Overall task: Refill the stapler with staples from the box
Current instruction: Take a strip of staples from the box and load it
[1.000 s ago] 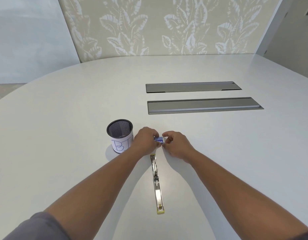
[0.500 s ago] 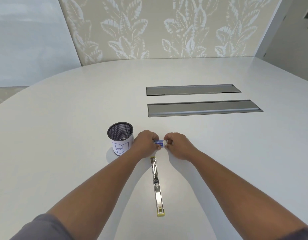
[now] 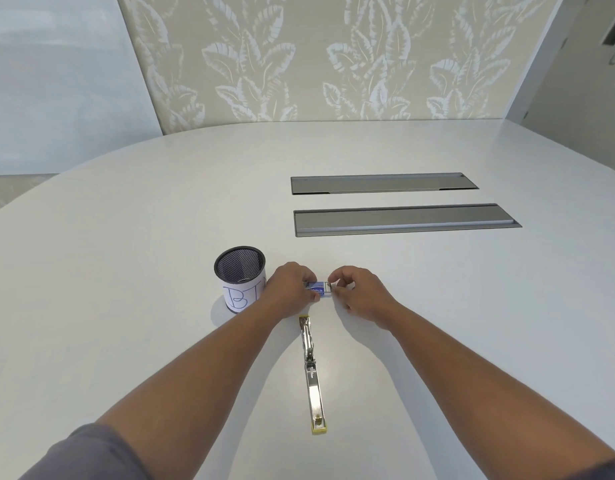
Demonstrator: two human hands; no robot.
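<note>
1. The left hand [image 3: 289,288] gripped the left end of the small blue-and-white staple box [image 3: 319,289], fingers curled round it; the box sat between both hands, at or just above the white table [image 3: 126,306]; whether it touched the surface could not be told.
2. The right hand [image 3: 359,292] pinched the box's right end between thumb and fingertips; whether the box was pulled open was too small to tell.
3. The stapler [image 3: 312,374] lay flat on the table just nearer than the hands, opened out full length, metal channel upward, yellow at both ends; neither hand touched it.
4. A black mesh cup [image 3: 240,277] with a paper label marked "BT" stood upright just beside the left hand.
5. Two grey recessed panels [image 3: 403,220] lay farther back.
</note>
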